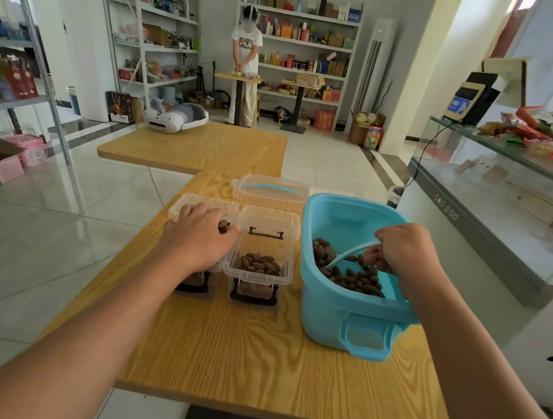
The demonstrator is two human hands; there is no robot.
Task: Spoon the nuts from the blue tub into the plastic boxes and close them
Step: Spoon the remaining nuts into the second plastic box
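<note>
The blue tub stands on the right of the wooden table with brown nuts in its bottom. My right hand is inside the tub and grips the handle of a pale blue spoon whose bowl lies among the nuts. Two clear plastic boxes stand left of the tub, both with lids hinged open. The right box holds a layer of nuts. My left hand rests over the left box, fingers curled on its rim, hiding most of its contents.
The tub's clear lid with a blue handle lies behind the boxes. A second wooden table with a white headset stands further back. A glass counter runs along the right. A person stands at a small table by the far shelves.
</note>
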